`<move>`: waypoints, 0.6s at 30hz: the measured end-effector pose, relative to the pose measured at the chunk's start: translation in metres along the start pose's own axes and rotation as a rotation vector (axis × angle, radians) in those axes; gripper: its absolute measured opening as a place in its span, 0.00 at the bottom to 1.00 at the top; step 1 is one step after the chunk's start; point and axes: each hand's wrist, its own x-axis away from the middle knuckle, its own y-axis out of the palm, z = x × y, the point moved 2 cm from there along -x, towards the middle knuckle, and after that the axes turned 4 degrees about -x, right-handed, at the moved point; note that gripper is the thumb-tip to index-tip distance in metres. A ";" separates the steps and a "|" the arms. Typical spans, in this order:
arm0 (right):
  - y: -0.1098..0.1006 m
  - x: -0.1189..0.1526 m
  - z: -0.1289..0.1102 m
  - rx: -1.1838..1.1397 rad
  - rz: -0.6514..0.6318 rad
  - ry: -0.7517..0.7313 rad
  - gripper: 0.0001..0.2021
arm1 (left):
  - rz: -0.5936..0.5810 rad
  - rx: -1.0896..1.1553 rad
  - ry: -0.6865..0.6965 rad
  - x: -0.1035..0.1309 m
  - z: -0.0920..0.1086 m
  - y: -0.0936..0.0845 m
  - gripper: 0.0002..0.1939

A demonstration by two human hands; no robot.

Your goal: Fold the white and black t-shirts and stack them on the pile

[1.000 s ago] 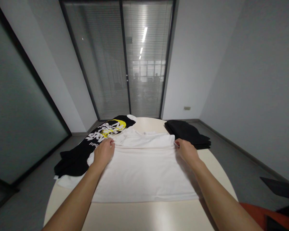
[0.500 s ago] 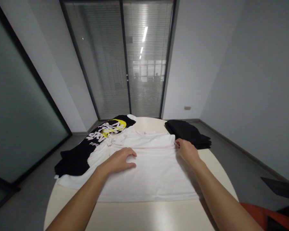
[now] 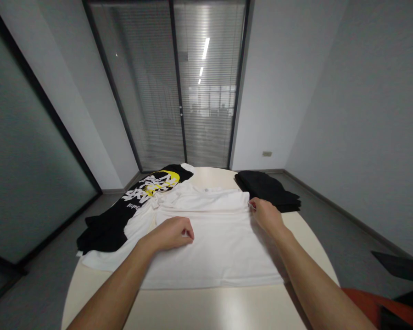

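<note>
- Across the worktop (image 3: 179,309), the white shirt (image 3: 216,256) is lying widthways.
- The right hand (image 3: 268,217) is pinching its right edge.
- The left hand (image 3: 172,233), nearer the front hem, is curling narrow; whether it is gripping cloth, cannot tell.

My plain white shirt (image 3: 216,256) lies spread on the pale table (image 3: 179,314), collar away from me and hem toward me, its body mostly smooth, with creases running crosswise below the collar.
</note>
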 end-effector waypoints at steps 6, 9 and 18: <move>0.000 -0.001 0.000 0.005 -0.006 0.004 0.13 | -0.025 -0.046 -0.028 0.000 0.004 -0.001 0.10; 0.000 -0.001 0.000 0.004 -0.012 0.009 0.14 | -0.023 -0.070 -0.052 0.001 0.008 -0.002 0.10; -0.004 0.003 -0.003 0.014 -0.017 0.018 0.14 | -0.025 -0.103 -0.031 0.002 0.013 -0.002 0.11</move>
